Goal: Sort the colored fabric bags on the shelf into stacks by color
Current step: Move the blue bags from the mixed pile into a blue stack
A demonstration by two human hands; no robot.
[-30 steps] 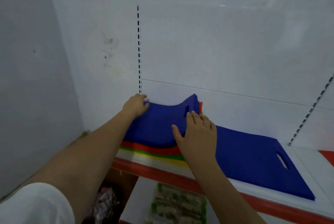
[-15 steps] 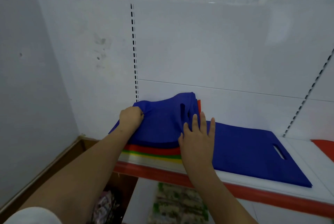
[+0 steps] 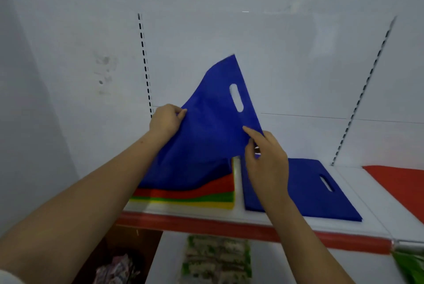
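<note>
Since half a second earlier, the top blue fabric bag [image 3: 206,136] with the oval handle slot had been lifted off the mixed pile; its slotted end stood raised toward the back wall while its lower end still lay on the pile. The white shelf [image 3: 371,205] with a red front edge carried three groups. One flat blue stack [image 3: 305,189] lay at the middle, just beside the mixed pile [image 3: 195,194] of red, green and yellow bags near the left end, and one red fabric piece [image 3: 399,182] lay at the right edge. The left hand [image 3: 165,120] pinched the lifted bag's left edge. The right hand [image 3: 266,159] gripped its right edge below the slot, thumb in front.
</note>
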